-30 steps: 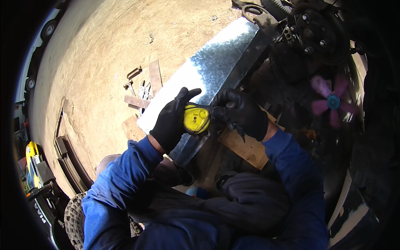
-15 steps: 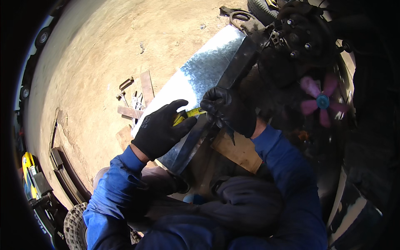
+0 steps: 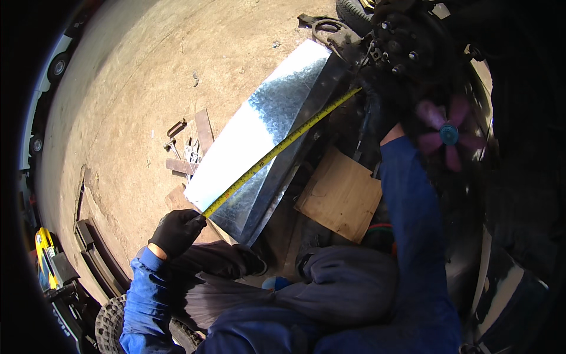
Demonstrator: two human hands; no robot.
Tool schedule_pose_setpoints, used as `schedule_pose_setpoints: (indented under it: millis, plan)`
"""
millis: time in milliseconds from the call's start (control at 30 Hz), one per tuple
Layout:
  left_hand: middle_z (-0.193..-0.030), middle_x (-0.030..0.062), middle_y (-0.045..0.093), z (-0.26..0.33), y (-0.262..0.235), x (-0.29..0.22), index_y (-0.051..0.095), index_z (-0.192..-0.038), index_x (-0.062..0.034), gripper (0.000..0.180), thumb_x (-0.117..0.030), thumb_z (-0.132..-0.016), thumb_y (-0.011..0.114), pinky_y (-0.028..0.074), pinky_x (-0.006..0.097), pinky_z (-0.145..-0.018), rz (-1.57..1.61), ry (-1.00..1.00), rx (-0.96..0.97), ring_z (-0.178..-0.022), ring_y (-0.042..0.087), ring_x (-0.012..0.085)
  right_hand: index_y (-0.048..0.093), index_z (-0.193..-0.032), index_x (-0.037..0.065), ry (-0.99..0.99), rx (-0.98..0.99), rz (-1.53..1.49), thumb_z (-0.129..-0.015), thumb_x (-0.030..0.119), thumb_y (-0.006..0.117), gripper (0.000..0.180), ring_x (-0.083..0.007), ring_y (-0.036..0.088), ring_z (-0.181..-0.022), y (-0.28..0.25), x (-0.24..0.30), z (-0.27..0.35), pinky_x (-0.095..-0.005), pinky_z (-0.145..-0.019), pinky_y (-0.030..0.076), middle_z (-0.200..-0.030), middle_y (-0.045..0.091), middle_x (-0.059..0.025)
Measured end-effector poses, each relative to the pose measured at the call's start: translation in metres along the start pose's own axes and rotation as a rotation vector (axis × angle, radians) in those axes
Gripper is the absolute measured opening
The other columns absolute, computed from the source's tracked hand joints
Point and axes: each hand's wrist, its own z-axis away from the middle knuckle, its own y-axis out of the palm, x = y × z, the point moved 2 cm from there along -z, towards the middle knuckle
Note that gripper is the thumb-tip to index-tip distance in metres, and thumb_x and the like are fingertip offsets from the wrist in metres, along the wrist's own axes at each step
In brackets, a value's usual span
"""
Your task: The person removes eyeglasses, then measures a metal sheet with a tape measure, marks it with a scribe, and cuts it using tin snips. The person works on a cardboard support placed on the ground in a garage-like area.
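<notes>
Left hand [image 3: 177, 232], in a black glove, low and well out to the left: thumb and fingers pinched together, clamped on the near end of the yellow measuring tape [image 3: 282, 146]. Right hand [image 3: 380, 100], also gloved, lies in deep shadow beside the tape's far end; fingers too dark to read, so cannot tell whether they are apart or closed on the tape. Tape drawn out straight and taut between the two hands, running over the metal sheet [image 3: 289, 91] at a slant: from the sheet's near short edge, between its two near corners, across the dark folded strip along its right long edge, to a point past that edge, short of the far right corner. Contact between tape and sheet cannot be judged. Off the sheet's right long edge, near the person's knees, a wooden board [image 3: 341, 194] lies tilted. Beyond the left long edge, on the bare ground [image 3: 135, 100]: a hammer [image 3: 170, 145], a clamp [image 3: 176, 127] and brown strips [image 3: 204, 131], grouped close together. Pink fan [image 3: 449, 134] to the right of the right hand; greasy wheel hub [image 3: 407, 50] past the sheet's far end.
</notes>
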Motion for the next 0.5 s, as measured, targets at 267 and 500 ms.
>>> schedule_pose_setpoints:
  millis: [267, 500]
  plan:
    - [-0.069, 0.0028, 0.065, -0.027, 0.017, -0.016, 0.077, -0.096, 0.0003, 0.025, -0.022, -0.103, 0.068, 0.043, 0.027, -0.047, 0.51, -0.185, 0.166, -0.051, 0.058, 0.0108, 0.071, -0.106, 0.019, -0.046, -0.031, 0.012, -0.11, 0.034, 0.06, 0.02, -0.0071, 0.053, -0.056, -0.001, -0.022, -0.009, -0.0256, -0.049, 0.042, -0.079, 0.062, 0.0044]
    - [-0.069, 0.0052, 0.064, -0.034, 0.03, -0.025, 0.075, -0.098, 0.0021, 0.027, -0.023, -0.105, 0.068, 0.044, 0.029, -0.048, 0.529, -0.197, 0.186, -0.053, 0.059, 0.0132, 0.073, -0.111, 0.019, 0.131, -0.069, -0.129, -0.109, 0.037, 0.062, 0.021, -0.0075, 0.058, -0.062, -0.019, -0.064, -0.012, -0.0259, -0.054, 0.047, -0.083, 0.064, 0.0041]
